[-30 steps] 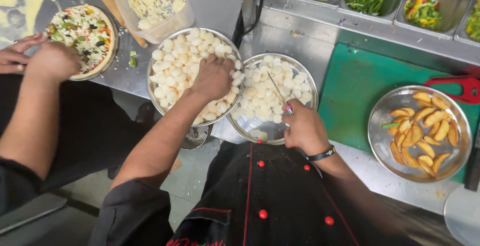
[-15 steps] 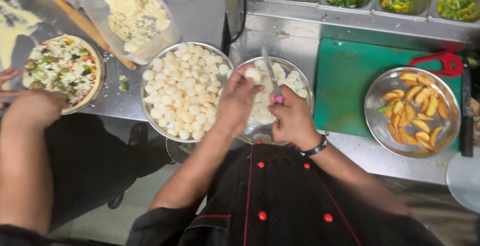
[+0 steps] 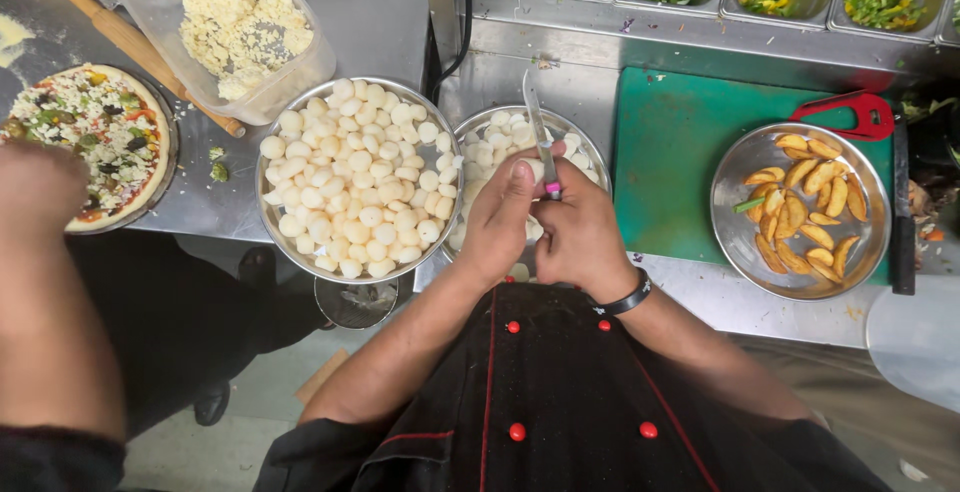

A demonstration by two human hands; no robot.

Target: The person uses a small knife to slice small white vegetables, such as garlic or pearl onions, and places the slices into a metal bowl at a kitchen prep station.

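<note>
Small white ball sits pinched in the left hand, held over the near edge of the right bowl. Fingers closed tight around it; only a sliver of it shows between thumb and forefinger.

Right hand is clamped on a knife with a pink handle, blade pointing up and away from the body, edge resting against the ball. Both hands touch each other, working close above the bowl.

Judgement: this looks like trimming or halving one piece at a time. To do it well, keep the thumb behind the edge, let the blade travel short and shallow, and hold the work low over the bowl so pieces drop in.

Just left, touching the right bowl, a bigger bowl heaped with whole white balls. Behind it, a clear tub of grated cheese. Far left, a topped pizza with another person's hand beside it. To the right, a green board carries a pan of potato wedges.
</note>
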